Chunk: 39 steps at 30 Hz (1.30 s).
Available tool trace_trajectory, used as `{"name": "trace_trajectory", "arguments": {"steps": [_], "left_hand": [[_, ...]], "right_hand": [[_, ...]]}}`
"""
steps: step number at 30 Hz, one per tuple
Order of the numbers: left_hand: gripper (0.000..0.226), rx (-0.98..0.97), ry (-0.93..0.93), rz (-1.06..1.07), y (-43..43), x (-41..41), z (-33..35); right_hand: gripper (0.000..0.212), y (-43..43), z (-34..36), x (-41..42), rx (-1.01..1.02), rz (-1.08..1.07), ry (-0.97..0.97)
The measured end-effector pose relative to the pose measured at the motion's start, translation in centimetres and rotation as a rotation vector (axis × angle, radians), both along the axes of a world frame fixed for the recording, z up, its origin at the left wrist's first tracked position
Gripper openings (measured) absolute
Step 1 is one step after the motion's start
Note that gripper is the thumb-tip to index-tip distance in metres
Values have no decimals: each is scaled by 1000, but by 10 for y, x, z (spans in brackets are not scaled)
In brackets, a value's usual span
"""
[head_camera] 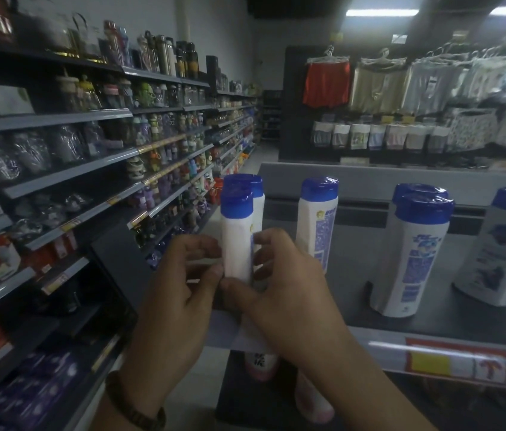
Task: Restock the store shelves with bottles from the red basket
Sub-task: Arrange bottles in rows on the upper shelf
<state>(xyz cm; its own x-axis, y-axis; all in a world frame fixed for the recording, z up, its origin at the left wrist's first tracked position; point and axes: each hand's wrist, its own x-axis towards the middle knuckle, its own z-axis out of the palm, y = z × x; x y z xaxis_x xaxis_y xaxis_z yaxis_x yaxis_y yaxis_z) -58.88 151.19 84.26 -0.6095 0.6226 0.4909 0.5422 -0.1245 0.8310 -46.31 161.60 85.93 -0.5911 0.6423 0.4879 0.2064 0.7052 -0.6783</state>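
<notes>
We see both hands at the lower centre of the frame, gripping 1 white bottle with a blue cap. It stands upright at the left end of the dark shelf. The left hand curls its fingers against the bottle's left side. The right hand curls its fingers round the right side. The 2 thumbs meet low on the bottle's front, so the bottle sits between the 2 sets of fingers, its cap well above them. The hands hide its base, and we cannot tell whether it touches the shelf.

Just behind it stands a second bottle, with only the cap and a strip of white showing. More blue-capped bottles stand upright along the shelf to the right. A beaded bracelet circles the left wrist. At lower right, a red and yellow price label sits on the shelf's front rail. Hanging garments fill the upper right.
</notes>
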Motion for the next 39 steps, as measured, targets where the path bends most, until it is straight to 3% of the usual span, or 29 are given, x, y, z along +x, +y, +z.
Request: {"name": "trace_trajectory", "arguments": {"steps": [12, 20, 27, 32, 35, 39], "left_hand": [[62, -61, 11, -97, 1, -11, 8], [59, -65, 7, -43, 0, -7, 10], [59, -47, 14, -13, 2, -3, 8], [61, 27, 51, 84, 2, 3, 5], [52, 171, 90, 228, 2, 19, 3], [23, 336, 206, 157, 6, 54, 6]], "right_hand": [[40, 1, 4, -5, -112, 112, 25], [48, 3, 3, -3, -172, 112, 55], [47, 3, 2, 0, -108, 64, 51], [36, -1, -1, 16, 10, -56, 212], [37, 5, -2, 27, 90, -168, 308], [50, 13, -4, 34, 81, -250, 321]]}}
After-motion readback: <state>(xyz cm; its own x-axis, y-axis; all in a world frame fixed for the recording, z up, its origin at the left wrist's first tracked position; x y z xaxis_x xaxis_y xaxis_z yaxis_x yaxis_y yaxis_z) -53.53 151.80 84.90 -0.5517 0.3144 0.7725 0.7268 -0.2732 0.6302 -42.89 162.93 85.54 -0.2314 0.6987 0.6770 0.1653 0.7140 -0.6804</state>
